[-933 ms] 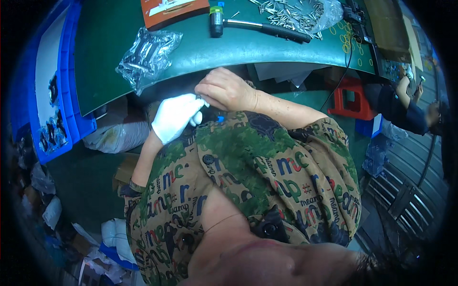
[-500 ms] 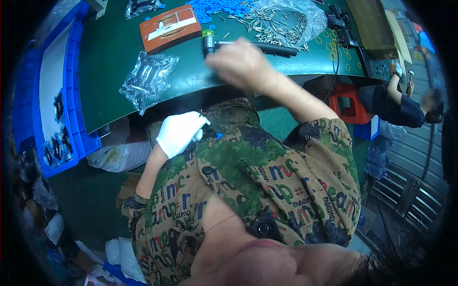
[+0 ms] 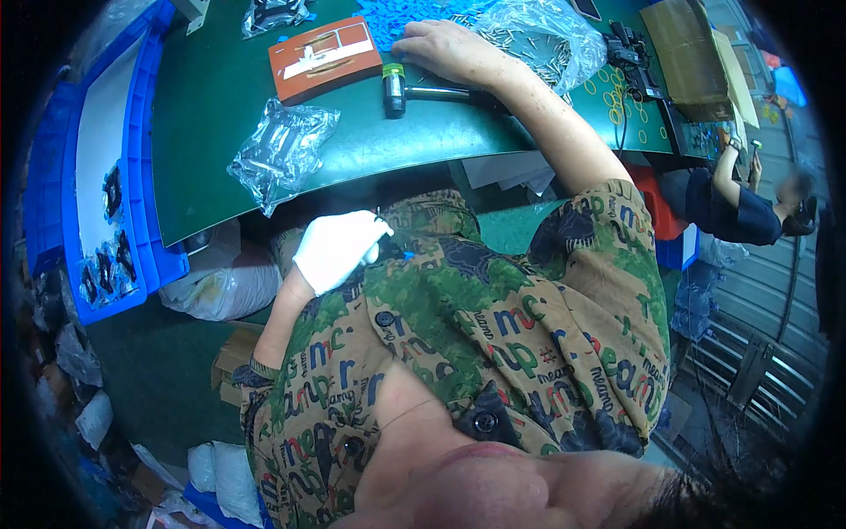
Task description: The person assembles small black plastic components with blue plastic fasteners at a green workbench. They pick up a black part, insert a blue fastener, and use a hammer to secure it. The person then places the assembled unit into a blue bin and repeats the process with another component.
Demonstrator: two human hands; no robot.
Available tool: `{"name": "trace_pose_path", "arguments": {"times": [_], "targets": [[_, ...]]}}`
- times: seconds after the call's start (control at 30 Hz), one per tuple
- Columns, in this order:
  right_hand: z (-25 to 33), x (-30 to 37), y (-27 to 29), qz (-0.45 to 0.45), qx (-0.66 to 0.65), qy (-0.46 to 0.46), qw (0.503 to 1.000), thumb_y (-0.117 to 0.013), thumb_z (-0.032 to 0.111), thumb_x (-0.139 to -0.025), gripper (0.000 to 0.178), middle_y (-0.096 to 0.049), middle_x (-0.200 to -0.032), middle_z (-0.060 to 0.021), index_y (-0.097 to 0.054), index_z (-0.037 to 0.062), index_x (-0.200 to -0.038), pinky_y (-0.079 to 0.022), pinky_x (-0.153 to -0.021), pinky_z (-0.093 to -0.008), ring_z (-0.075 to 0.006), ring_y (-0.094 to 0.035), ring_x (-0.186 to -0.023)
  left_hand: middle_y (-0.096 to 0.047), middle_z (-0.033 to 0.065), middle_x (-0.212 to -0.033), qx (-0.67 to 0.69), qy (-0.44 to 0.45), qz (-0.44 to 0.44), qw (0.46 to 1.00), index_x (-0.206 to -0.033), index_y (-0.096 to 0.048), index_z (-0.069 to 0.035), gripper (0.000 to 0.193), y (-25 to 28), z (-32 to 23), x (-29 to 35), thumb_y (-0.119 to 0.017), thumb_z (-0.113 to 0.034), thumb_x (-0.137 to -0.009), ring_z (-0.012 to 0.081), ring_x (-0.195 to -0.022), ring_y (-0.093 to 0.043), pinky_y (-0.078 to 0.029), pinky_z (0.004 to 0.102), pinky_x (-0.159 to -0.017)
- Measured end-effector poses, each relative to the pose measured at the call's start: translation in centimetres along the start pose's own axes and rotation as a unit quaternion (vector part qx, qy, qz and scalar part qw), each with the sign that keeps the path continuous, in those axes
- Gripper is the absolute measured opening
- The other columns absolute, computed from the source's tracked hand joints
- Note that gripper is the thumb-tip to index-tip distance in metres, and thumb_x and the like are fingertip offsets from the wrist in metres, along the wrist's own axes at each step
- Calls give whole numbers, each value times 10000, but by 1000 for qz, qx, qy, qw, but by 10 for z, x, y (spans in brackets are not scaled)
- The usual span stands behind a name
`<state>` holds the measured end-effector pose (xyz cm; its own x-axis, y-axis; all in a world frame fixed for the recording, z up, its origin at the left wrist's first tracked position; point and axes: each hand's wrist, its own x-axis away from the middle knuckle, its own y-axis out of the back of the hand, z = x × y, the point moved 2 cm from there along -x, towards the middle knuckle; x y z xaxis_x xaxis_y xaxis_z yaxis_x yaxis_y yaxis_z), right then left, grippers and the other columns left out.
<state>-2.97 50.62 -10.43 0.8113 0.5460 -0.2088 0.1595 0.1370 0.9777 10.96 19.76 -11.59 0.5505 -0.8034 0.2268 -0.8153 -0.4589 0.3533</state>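
Note:
My left hand [image 3: 339, 251], in a white glove, is held above my lap near the table's front edge. Its fingers are pinched together; a thin dark tip shows at the fingertips, too small to name. My bare right hand [image 3: 447, 51] is stretched over the table, palm down, its fingers extended onto a heap of small blue pieces [image 3: 381, 19]. Beside that hand, many small metal pins [image 3: 542, 55] lie on and around a clear plastic bag [image 3: 577, 40]. Below my right wrist lies a hammer [image 3: 394, 93] with a black handle, partly covered by my forearm.
An orange-brown box [image 3: 322, 70] sits left of the hammer, with a clear bag of dark parts [image 3: 286, 145] nearer the edge. Yellow rings [image 3: 614, 106] lie at the right, by a cardboard box [image 3: 692, 66]. A blue crate [image 3: 141, 176] stands left. Another person [image 3: 736, 203] works at far right.
My right hand has moved from above the hammer, away from me, to the blue pieces. My left hand has stayed nearly in place, still pinched.

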Motion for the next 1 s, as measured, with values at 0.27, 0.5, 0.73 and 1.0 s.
{"name": "trace_pose_path", "arguments": {"times": [0.27, 0.5, 0.73, 1.0], "targets": [[28, 13, 25, -91, -115, -72, 987, -508, 241, -1027, 273, -688, -1023, -153, -658, 68, -1175, -548, -842, -441, -353, -682, -962, -650, 23, -698, -31, -35, -1, 999, -998, -725, -19, 286, -5, 6, -1, -549, -242, -1030, 93, -609, -600, -488, 246, -592], [127, 48, 39, 167, -506, -99, 840, -497, 230, -1071, 260, -631, -815, -35, -620, 71, -1236, -535, -666, -299, -134, -620, -702, -640, 18, -679, -18, 26, 19, 999, -995, -720, -10, 299, -6, 3, -5, -569, -267, -1028, 86, -605, -583, -474, 251, -587], [147, 66, 36, 192, -501, 2, 844, -463, 212, -1076, 320, -636, -1219, -148, -520, 58, -1351, -517, -944, -406, -288, -652, -1072, -646, 27, -682, -2, 37, 10, 999, -1013, -724, -11, 307, -7, 1, -3, -564, -272, -1028, 95, -607, -590, -473, 259, -588], [149, 68, 30, 211, -511, -14, 833, -467, 217, -1061, 275, -646, -1140, -146, -531, 61, -1278, -514, -898, -429, -315, -657, -1031, -666, 42, -685, 44, 82, -7, 996, -1011, -728, -11, 315, -3, -6, 1, -549, -269, -1024, 108, -612, -623, -491, 263, -590]]}}
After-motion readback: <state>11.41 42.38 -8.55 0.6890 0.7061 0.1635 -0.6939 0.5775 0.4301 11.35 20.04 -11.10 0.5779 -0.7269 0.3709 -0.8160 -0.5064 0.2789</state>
